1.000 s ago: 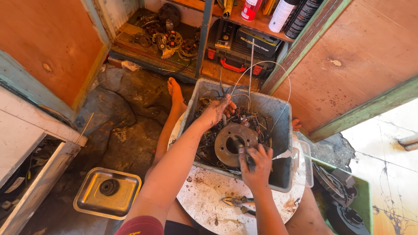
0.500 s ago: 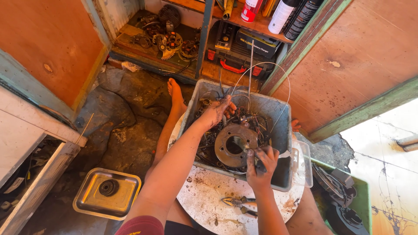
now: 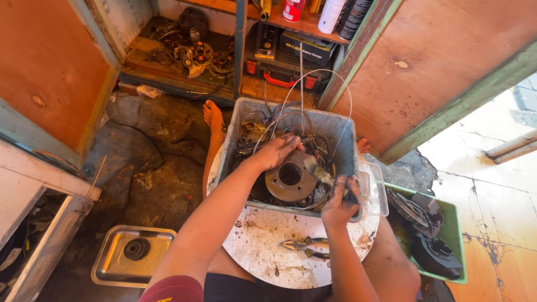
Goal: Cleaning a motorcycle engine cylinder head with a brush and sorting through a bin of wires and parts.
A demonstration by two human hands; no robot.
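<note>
With the left hand point(image 3: 278, 151) spread flat on the round metal rotor point(image 3: 291, 179) in the grey bin point(image 3: 341, 140), the right hand point(image 3: 339, 199), pinching a small tool, should work steadily

1. We see a grey plastic bin point(image 3: 335, 131), matt and scuffed, at the frame's centre.
2. Inside it lies a dull, rusty metal disc point(image 3: 291, 178) among thin shiny wires point(image 3: 321, 84).
3. Our left hand point(image 3: 278, 151) and right hand point(image 3: 339, 201) look greasy and blackened.
4. The round white tabletop point(image 3: 268, 246) below is smooth but stained.
5. At lower left sits a glossy steel tray point(image 3: 109, 265).
6. The cabinet doors point(image 3: 50, 72) are matt orange-brown wood.
</note>
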